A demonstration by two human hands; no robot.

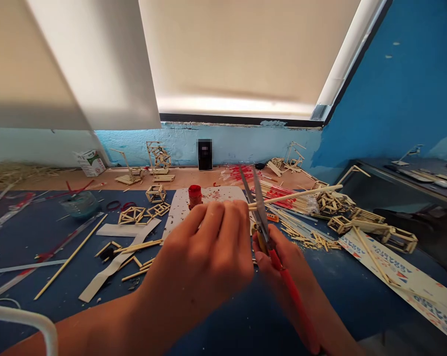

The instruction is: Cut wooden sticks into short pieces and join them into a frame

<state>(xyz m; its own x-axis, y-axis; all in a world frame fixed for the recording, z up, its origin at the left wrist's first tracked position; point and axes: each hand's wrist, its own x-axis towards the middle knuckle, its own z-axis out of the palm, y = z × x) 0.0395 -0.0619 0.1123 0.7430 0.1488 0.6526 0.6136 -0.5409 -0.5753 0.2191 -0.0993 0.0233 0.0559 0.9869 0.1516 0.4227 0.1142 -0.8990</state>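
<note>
My left hand (212,242) is closed round a thin wooden stick (301,196), with its back toward the camera. The stick sticks out to the right past the knuckles. My right hand (283,262) grips red-handled scissors (261,207), whose blades point up and are parted, with the stick crossing at them. Behind my left hand lies a white board (179,207) dotted with dark bits, and a small red-topped container (195,194) stands on it.
Small stick frames (132,215), paper strips (105,277) and loose sticks cover the left. Right are cut stick pieces (312,237), bundled red-tipped sticks (283,193), more frames (399,239) and a printed abrasive sheet (405,282). A white curved bar (30,316) is lower left.
</note>
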